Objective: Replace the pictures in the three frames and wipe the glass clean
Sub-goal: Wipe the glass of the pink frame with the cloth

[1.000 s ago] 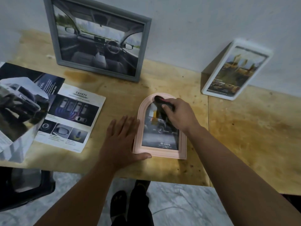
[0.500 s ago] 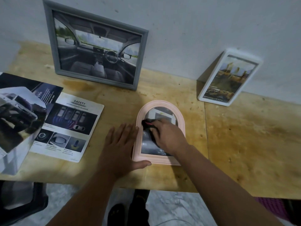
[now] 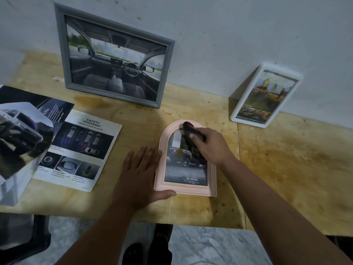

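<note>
Half a second ago the right hand (image 3: 211, 145) sat low on the glass with its dark cloth (image 3: 191, 131) near the left rail; now it has swept up and away to the arched top of the pink frame (image 3: 186, 190), and the lower picture with its Toyota caption shows again. The left hand (image 3: 142, 169) has not shifted.

Nearest, that left hand lies flat on the table (image 3: 286, 169), fingers straight along the frame's left rail and thumb hooked against its near bottom edge, bracing without gripping. The pink frame lies face up near the table's front edge, at the middle. It looks light and stiff, so it would likely skate on the smooth wood under a wipe; hence the brace. Its glass is surely fragile and smears easily, so I would hold it by the moulded rim, never by the pane. The right hand's fingers are curled round the bunched cloth, which looks soft, pressing it on the top of the pane.

Left of the hands lie a safety leaflet (image 3: 80, 150) and a glossy car brochure (image 3: 23, 134), partly overlapping. Farther back, a grey frame (image 3: 66, 54) showing a car interior leans on the wall (image 3: 229, 35); to the far right a white frame (image 3: 265, 96) leans likewise. The tabletop is stained, pale plywood, with a seam right of the pink frame. Below the near edge is marbled flooring.
</note>
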A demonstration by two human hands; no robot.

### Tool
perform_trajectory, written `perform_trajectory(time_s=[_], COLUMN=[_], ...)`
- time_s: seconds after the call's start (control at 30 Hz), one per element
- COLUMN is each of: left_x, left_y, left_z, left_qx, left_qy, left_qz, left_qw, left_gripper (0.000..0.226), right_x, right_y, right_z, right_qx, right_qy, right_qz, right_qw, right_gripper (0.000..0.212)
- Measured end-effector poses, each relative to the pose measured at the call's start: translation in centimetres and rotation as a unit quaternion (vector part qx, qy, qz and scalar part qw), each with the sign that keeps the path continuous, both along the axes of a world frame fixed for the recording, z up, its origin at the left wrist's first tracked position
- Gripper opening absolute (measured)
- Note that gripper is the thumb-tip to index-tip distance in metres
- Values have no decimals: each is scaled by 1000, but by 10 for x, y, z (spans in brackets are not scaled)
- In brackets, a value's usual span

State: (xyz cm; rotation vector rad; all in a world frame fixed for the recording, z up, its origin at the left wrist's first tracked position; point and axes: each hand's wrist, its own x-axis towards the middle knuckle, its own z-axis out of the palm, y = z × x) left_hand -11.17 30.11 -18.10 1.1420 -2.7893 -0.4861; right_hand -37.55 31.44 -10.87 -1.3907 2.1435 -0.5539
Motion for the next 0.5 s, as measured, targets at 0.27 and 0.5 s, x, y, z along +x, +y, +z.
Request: perform_trajectory(time_s=[0.27,0.5], left_x=[0,-1], left_y=[0,0], left_z=[-1,-1], left_qx=[-1,4], left_qy=[-8,-9], left_qz=[-3,0], left_qw=[1000,1000], left_gripper=[126,127], right_x=[33,8], right_y=[32,32], right_z=[-31,-9], right_qx=[-20,-60], right_qy=[217,110], right_qz=[215,154], right_qw=[952,980], right_gripper=[42,39])
